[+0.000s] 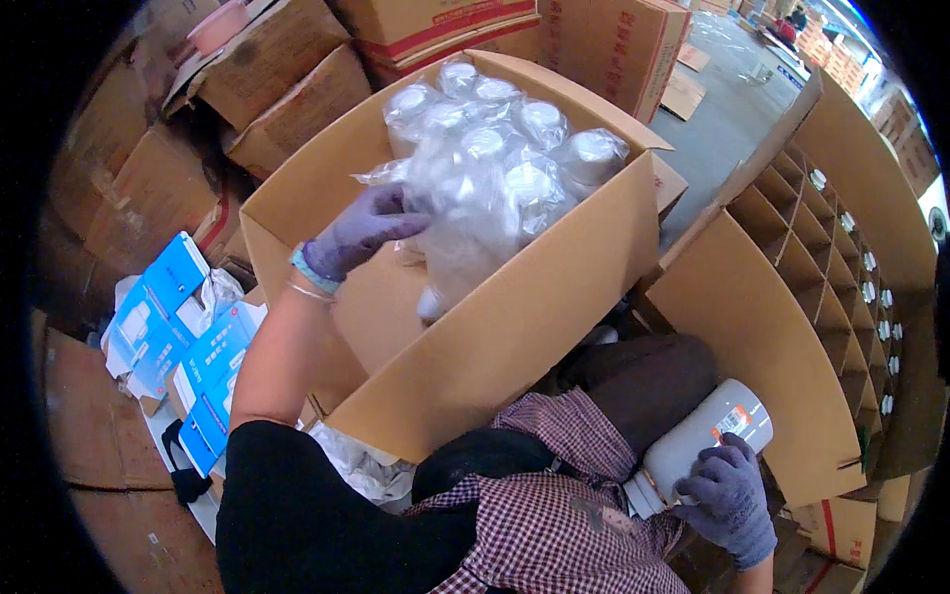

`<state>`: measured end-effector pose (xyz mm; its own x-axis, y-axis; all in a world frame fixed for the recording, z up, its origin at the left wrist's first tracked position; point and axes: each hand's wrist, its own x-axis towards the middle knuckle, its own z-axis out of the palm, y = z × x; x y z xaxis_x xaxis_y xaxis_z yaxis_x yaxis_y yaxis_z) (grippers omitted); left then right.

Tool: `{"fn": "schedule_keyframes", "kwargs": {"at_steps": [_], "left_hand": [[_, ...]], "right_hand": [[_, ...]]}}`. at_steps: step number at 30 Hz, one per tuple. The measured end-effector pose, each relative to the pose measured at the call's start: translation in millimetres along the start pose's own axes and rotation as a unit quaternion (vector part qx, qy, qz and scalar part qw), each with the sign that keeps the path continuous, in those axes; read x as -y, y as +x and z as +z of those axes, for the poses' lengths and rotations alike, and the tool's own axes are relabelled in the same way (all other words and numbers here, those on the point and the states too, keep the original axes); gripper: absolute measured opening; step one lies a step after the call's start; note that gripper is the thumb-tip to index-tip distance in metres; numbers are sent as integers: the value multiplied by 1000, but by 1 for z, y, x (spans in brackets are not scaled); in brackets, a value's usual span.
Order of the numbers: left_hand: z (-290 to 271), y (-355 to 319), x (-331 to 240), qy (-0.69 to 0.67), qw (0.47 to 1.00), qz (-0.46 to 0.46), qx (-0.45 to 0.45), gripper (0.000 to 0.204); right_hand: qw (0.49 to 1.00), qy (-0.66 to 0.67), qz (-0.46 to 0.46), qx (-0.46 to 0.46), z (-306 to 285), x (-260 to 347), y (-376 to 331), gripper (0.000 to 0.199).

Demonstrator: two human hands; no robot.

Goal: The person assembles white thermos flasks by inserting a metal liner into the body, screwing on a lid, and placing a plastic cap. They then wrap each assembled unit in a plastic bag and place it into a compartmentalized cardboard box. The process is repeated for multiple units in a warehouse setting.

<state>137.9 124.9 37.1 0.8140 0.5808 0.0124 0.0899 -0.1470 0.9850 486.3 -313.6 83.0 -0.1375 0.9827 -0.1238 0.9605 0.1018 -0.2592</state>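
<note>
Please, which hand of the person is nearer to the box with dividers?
The right hand: it is on a bottle, just beside the box with dividers. The left hand is farther away, at the clear plastic in the other box.

Bluish-white light glares along the upper right rim. Crumpled clear plastic bags [485, 139] catch white highlights, while stacked brown cardboard cartons [139, 203] at left look dim. Fisheye distortion bows the large open brown cardboard box [534, 312]; black surrounds the view.
</note>
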Motion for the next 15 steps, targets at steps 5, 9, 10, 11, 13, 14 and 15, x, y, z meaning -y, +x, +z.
{"fn": "schedule_keyframes", "kwargs": {"at_steps": [5, 9, 10, 11, 13, 14, 15], "left_hand": [[-53, -26, 68, -55, 973, -187, -124, 90], [-44, -56, 211, 69, 811, -506, -284, 76], [-41, -54, 236, 105, 791, -524, -297, 74], [-40, -47, 249, 144, 794, -509, -299, 71], [-38, -33, 264, 214, 794, -485, -299, 67], [-40, -28, 268, 243, 794, -472, -295, 65], [-41, -23, 273, 269, 792, -465, -292, 64]], "right_hand": [[1000, 3, -7, -21, 0, -3, -3, 34], [996, 21, 14, -87, 4, -5, -17, 38], [993, 25, 24, -109, 5, -4, -19, 39], [991, 24, 36, -128, 4, -3, -20, 40], [985, 19, 56, -163, 0, 0, -20, 42], [981, 26, 67, -179, -2, 3, -19, 43], [977, 33, 77, -195, -2, 5, -18, 44]]}}
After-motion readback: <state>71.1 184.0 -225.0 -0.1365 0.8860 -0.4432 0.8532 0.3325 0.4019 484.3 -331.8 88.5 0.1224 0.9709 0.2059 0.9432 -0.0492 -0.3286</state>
